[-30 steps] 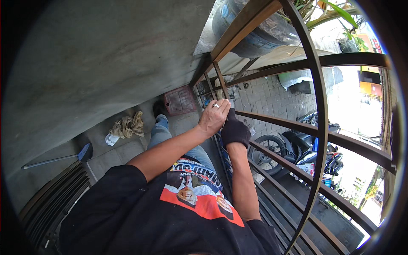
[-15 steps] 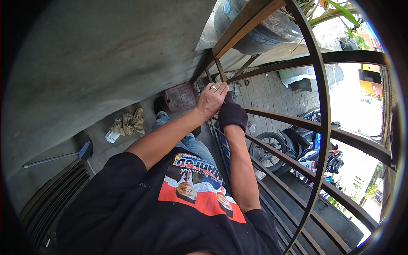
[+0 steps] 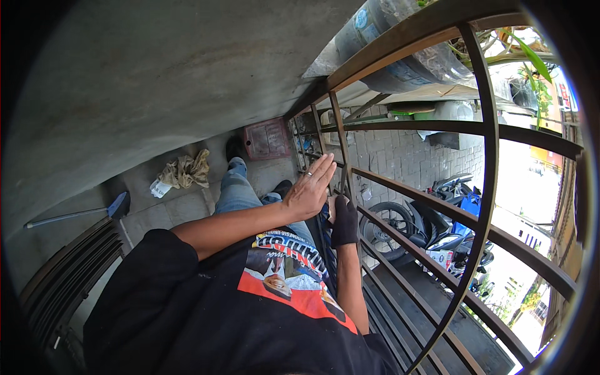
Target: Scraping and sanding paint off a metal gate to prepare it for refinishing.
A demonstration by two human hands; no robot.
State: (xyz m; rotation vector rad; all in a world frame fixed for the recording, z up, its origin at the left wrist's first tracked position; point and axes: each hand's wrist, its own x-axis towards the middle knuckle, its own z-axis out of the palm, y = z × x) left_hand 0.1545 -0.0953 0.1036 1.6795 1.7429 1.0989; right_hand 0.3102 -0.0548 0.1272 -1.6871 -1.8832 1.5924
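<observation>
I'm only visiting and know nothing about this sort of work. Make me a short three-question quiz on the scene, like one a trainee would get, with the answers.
1. True or false: the left hand wears a ring.
2. Which hand is in a dark glove?
a) only the left
b) only the right
c) both
3. Fill in the blank: beyond the metal railing stands a parked ____.

Key:
1. True; it sits on a finger.
2. b; the glove covers the right hand, while the left is bare.
3. Motorcycle; it shows between the bars.
</observation>
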